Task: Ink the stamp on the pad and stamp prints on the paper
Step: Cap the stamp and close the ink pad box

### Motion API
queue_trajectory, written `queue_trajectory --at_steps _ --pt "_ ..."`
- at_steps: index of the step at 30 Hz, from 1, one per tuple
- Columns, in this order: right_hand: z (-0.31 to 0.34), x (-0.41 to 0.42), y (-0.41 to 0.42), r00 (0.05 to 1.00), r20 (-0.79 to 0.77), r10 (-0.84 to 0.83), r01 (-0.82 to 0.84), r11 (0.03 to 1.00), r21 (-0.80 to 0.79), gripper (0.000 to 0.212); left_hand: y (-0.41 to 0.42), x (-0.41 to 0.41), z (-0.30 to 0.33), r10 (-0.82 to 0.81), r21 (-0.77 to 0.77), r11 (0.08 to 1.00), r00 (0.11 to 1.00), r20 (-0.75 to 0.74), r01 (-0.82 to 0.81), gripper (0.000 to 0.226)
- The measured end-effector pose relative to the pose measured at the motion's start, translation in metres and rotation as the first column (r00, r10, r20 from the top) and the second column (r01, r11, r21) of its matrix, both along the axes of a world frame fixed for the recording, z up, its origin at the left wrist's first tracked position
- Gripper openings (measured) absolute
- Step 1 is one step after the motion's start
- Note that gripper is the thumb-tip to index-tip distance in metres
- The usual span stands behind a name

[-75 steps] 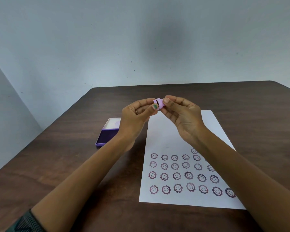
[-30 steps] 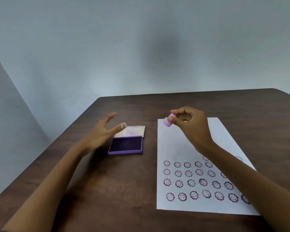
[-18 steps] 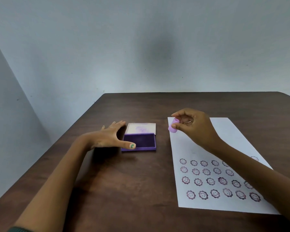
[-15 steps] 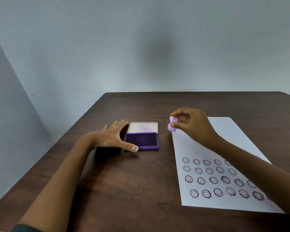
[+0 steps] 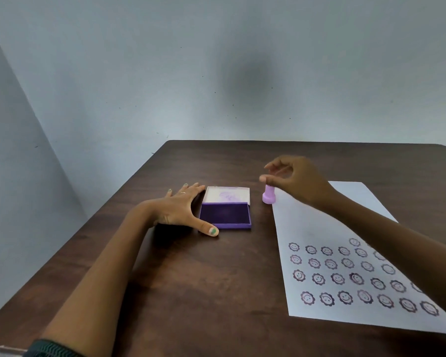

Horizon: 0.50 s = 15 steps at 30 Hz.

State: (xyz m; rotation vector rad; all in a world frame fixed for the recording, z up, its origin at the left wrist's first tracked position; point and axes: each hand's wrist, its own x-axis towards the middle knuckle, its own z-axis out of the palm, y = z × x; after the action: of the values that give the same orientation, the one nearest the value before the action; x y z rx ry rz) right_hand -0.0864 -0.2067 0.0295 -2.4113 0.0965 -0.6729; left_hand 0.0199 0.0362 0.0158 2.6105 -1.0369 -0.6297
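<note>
The lilac stamp [image 5: 269, 195] stands upright on the table at the far left corner of the white paper [image 5: 345, 284]. My right hand [image 5: 298, 182] hovers over it, thumb and a fingertip pinched on its top, index finger lifted. The open purple ink pad [image 5: 225, 215] lies left of the stamp, its white lid [image 5: 227, 195] folded back. My left hand [image 5: 182, 208] lies flat on the table against the pad's left side, thumb along its front edge, holding nothing. Several rows of purple smiley flower prints [image 5: 345, 279] fill the paper's near half.
A dark wooden table [image 5: 191, 292] carries everything; its left edge and far edge are close to pale walls. The far half of the paper is blank. My right forearm covers the paper's right side.
My right hand lowered the stamp from the air onto the table by the paper's corner. My left hand settled flat beside the ink pad.
</note>
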Motion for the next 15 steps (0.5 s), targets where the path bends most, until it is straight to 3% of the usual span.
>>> queue_trajectory --at_steps 3,7,12,15 --pt "0.012 0.014 0.007 0.999 -0.031 0.033 -0.035 0.997 -0.066 0.019 0.000 0.000 0.001 -0.004 -0.005 1.000 1.000 -0.006 0.004 0.123" --pt "0.013 0.043 0.019 0.965 -0.250 0.082 -0.147 0.956 -0.255 0.016 0.000 0.000 0.001 -0.010 -0.007 1.000 1.000 -0.003 0.010 0.122" --pt "0.007 0.068 0.031 0.922 -0.386 -0.025 -0.163 0.880 -0.446 0.019 -0.002 0.002 0.000 -0.015 0.012 1.000 1.000 0.018 0.015 0.121" --pt "0.006 0.075 0.036 0.908 -0.417 -0.047 -0.171 0.866 -0.470 0.014 -0.001 0.003 -0.001 -0.010 -0.013 1.000 1.000 0.018 0.010 0.120"
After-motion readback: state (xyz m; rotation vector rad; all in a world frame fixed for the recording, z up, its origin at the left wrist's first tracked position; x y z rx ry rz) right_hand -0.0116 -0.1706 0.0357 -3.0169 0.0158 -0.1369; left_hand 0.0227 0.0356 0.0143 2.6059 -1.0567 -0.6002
